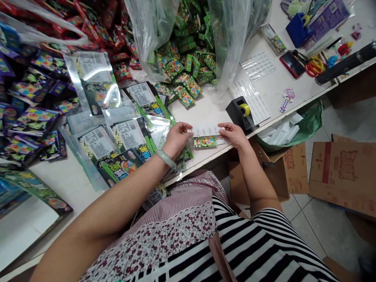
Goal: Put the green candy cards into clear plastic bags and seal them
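Note:
Between my two hands stretches a strip of clear round stickers (205,131), pinched at both ends. My left hand (178,138), with a bracelet at the wrist, grips its left end. At the other end my right hand (233,134) has thumb and fingers closed on the strip. Just below the strip, a small green printed box (205,142) lies on the table near its front edge. The strip hides part of the box's upper side. Printed plastic bags (129,135) are piled beside my left hand, and a black tape dispenser (241,113) stands beyond my right.
Green boxes (188,90) spill from a clear bag (229,39); purple boxes (35,109) and red boxes (100,29) are heaped at left. Sticker sheets (249,100), a phone (292,64) and scissors (315,67) lie at right. Below the table edge are cartons (342,176) and a green sack (311,121).

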`<control>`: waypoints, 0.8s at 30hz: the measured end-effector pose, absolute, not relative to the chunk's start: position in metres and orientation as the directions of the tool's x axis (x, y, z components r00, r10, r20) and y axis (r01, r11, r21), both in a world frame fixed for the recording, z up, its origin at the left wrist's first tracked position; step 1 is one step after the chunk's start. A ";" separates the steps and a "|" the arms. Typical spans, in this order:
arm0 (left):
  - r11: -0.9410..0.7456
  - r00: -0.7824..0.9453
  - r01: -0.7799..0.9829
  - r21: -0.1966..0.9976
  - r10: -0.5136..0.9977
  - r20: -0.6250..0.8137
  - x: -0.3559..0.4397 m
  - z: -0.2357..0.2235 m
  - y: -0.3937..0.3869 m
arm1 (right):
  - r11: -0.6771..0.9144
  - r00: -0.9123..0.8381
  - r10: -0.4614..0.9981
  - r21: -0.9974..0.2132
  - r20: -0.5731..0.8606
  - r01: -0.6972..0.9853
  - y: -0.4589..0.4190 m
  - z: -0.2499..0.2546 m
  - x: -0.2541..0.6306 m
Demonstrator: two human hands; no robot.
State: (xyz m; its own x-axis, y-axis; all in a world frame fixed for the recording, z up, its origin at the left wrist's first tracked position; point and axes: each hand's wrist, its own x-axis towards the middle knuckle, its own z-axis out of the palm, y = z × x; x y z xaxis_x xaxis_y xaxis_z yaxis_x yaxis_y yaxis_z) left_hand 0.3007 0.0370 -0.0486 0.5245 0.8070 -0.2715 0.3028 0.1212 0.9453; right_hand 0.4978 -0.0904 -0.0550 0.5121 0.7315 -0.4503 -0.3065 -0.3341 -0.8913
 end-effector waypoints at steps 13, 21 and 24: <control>-0.528 0.715 0.595 0.606 0.692 -0.098 0.295 -0.030 0.041 | -0.357 0.582 0.778 -0.929 -0.237 0.100 -0.089 -0.075 0.501; -0.549 0.755 0.544 0.634 0.650 -0.085 0.301 -0.037 0.061 | -0.382 0.586 0.790 -0.893 -0.181 0.239 -0.086 -0.064 0.501; -0.582 0.785 0.450 0.678 0.619 0.010 0.304 -0.041 0.065 | -0.339 0.596 0.799 -0.877 -0.077 0.341 -0.084 -0.060 0.504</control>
